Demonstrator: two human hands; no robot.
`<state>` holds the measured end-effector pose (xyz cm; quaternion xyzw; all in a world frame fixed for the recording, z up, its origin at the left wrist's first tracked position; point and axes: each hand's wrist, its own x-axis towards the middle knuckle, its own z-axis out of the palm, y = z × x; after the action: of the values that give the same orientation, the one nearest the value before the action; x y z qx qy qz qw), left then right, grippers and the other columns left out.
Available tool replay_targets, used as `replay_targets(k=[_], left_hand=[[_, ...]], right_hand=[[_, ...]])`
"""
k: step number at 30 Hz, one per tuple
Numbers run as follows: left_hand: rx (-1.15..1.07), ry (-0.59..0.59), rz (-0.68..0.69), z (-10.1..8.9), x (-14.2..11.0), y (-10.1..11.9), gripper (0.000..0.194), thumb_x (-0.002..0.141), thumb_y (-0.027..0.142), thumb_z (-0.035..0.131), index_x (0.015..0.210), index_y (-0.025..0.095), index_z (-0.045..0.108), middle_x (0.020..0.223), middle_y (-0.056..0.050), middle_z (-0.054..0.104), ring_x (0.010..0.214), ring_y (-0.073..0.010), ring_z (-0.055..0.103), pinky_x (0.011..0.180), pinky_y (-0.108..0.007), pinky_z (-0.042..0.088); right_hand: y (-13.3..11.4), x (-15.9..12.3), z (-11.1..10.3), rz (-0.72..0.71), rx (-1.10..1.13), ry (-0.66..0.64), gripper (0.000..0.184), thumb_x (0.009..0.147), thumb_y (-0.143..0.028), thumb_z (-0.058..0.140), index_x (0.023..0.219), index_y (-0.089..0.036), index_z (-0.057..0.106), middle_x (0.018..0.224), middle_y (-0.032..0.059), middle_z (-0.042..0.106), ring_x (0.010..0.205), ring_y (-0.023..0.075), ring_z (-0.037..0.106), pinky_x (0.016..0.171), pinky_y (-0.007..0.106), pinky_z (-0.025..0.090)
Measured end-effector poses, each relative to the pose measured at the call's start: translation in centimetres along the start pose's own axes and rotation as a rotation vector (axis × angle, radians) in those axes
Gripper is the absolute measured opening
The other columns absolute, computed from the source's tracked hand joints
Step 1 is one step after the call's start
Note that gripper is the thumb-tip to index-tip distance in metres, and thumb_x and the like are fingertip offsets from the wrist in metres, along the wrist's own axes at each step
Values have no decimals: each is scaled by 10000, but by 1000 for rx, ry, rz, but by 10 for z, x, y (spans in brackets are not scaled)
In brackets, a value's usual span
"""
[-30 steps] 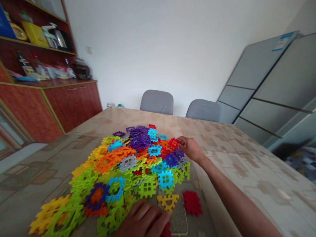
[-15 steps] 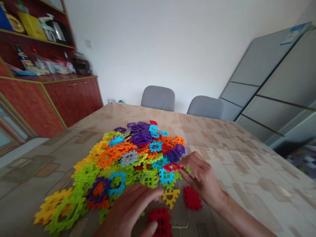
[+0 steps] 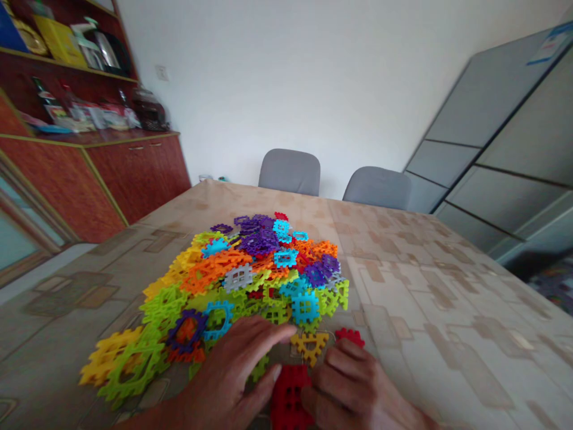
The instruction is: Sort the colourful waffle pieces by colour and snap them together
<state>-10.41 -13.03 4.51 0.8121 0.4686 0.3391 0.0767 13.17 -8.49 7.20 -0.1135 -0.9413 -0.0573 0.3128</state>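
A red toothed plastic building piece with square holes (image 3: 293, 391) is at the near edge of the view, between both hands. My right hand (image 3: 353, 382) has its fingers curled against the right side of this piece; its fingertips are partly hidden. On the left, my left hand (image 3: 244, 370) is open, thumb and fingers apart, with the thumb tip close to the red piece's upper left corner. A yellow piece with a triangular hole (image 3: 310, 346) lies just beyond. Another red piece (image 3: 350, 336) shows partly behind my right hand.
A broad heap of interlocking pieces in many colours (image 3: 259, 263) covers the left middle of the patterned table (image 3: 416, 310). Two grey chairs (image 3: 290, 172) stand at the far edge. A wooden cabinet (image 3: 134, 173) is at left, a grey fridge (image 3: 465, 113) at right.
My right hand has come from the heap's right edge down toward me, bringing a red piece to the red one at the near edge. My left hand stays nearly in place.
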Motion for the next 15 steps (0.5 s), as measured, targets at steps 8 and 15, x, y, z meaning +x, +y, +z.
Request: replay_targets(k=[8, 15], left_hand=[[92, -245, 184, -17, 6, 24, 617, 906, 632, 673, 1344, 214, 555, 1261, -76, 704, 1102, -254, 645, 970, -317, 508], [204, -242, 289, -20, 6, 28, 332, 1058, 513, 495, 1173, 232, 629, 1155, -34, 702, 1015, -215, 632, 906, -301, 470]], right_hand=[[13, -5, -20, 185, 126, -115, 440, 1073, -443, 417, 741, -196, 568, 689, 18, 604, 661, 174, 514, 613, 327, 347], [25, -20, -8, 295, 174, -182, 241, 1027, -228, 490, 793, -208, 546, 741, 16, 615, 706, 186, 535, 658, 314, 345]])
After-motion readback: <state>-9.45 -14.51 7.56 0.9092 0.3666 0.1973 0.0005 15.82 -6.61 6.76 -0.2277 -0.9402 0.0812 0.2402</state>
